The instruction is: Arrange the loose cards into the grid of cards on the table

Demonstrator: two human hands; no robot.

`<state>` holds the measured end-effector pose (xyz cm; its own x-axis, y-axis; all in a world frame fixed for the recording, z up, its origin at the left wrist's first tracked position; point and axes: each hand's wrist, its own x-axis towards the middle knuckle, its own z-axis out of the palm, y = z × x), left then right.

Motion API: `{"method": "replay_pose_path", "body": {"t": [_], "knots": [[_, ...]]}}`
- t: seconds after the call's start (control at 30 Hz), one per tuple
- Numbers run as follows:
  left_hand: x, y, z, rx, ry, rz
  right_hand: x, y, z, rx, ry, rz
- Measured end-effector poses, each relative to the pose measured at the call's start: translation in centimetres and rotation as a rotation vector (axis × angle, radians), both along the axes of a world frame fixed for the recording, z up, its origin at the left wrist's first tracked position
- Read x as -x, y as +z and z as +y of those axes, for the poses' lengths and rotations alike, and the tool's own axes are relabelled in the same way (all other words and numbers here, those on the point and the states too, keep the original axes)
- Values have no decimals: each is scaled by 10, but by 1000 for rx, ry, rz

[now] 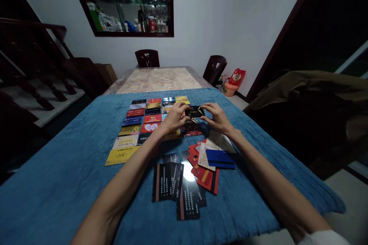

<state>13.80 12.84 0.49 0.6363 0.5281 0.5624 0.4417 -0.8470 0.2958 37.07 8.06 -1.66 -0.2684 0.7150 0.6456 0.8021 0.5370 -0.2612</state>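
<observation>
A black card with gold lettering is held up between my two hands over the far part of the cloth. My left hand pinches its left end between thumb and fingers. At the right end, my right hand grips it the same way. Just below it lies another dark card, partly hidden. Overlapping columns of colourful cards spread to the left, some covered by my left arm. Nearer me are loose black cards, and beside them a pile of red cards topped by a blue card.
A blue cloth covers the near part of the table, whose patterned top shows beyond. Dark chairs stand at the far end. A brown cloth-like item hangs at the right. Shelves with bottles are set in the wall.
</observation>
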Motion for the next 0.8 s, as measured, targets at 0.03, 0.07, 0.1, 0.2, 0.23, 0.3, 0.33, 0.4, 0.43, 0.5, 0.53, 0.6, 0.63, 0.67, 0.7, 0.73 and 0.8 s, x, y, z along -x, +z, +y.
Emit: {"method": "replay_pose_path", "body": {"t": [0.03, 0.07, 0.1, 0.2, 0.23, 0.3, 0.33, 0.4, 0.43, 0.5, 0.53, 0.6, 0.63, 0.67, 0.7, 0.73, 0.8], "knots": [[1, -3, 3, 13, 5, 18, 0, -4, 3, 17, 8, 18], [2, -5, 5, 25, 9, 38, 1, -8, 7, 36, 16, 34], [3, -8, 8, 35, 12, 59, 1, -12, 10, 56, 25, 50], [5, -16, 13, 58, 30, 125, 3, -22, 17, 117, 53, 88], [6, -19, 14, 67, 39, 150, 4, -25, 18, 136, 61, 95], [7, -23, 15, 85, 67, 203, 6, -29, 20, 170, 65, 99], [7, -24, 14, 93, 84, 231, 8, -31, 20, 189, 60, 95], [8, -26, 12, 103, 111, 282, 10, -33, 20, 230, 41, 80], [8, -27, 10, 103, 117, 302, 11, -33, 20, 251, 33, 68], [8, -27, 7, 99, 118, 330, 13, -34, 19, 284, 21, 47], [8, -26, 5, 96, 118, 339, 13, -35, 19, 294, 19, 39], [8, -25, 1, 93, 123, 357, 14, -35, 19, 313, 18, 27], [7, -23, 0, 94, 130, 368, 15, -35, 19, 324, 15, 21], [7, -22, -2, 96, 136, 382, 15, -36, 19, 337, 12, 14], [7, -21, -3, 99, 141, 396, 15, -36, 19, 349, 8, 7], [7, -20, -5, 101, 144, 412, 16, -36, 19, 360, 5, 2], [6, -18, -7, 100, 148, 439, 16, -36, 19, 372, 1, -2]]}}
